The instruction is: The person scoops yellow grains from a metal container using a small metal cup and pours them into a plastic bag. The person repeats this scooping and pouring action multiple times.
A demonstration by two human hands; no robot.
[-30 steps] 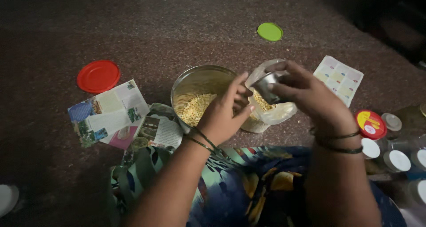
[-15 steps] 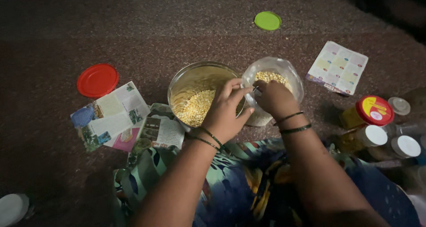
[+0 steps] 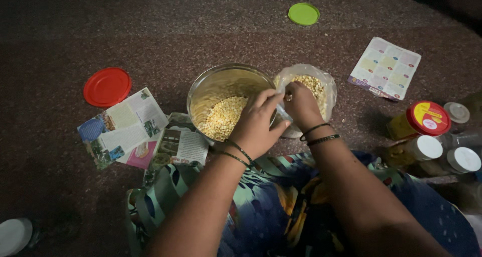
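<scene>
The person sits on the floor (image 3: pixel 150 31), a dark speckled surface, with both hands over two containers directly in front of the lap. The left hand (image 3: pixel 258 124) lies over the near right rim of a round steel bowl (image 3: pixel 221 83), which holds yellow split lentils (image 3: pixel 223 117) heaped against its near side. Its fingers are bent and drawn together at the mouth of the plastic bag (image 3: pixel 321 81); whether they grip the film cannot be told. The right hand (image 3: pixel 299 105) is closed into a loose fist inside the bag's mouth, on the bag's left side. What it holds is hidden, though a small bright edge shows at the knuckles. The bag stands open, touching the bowl's right side, filled with the same lentils.

Elsewhere on the floor: a red lid (image 3: pixel 107 87) left of the bowl, printed paper sheets (image 3: pixel 125 129) just beside the bowl on its left, a green lid (image 3: pixel 303 14) toward the far edge, a printed card (image 3: pixel 385 68) right of the bag, and several capped jars (image 3: pixel 419 119) at the right edge.
</scene>
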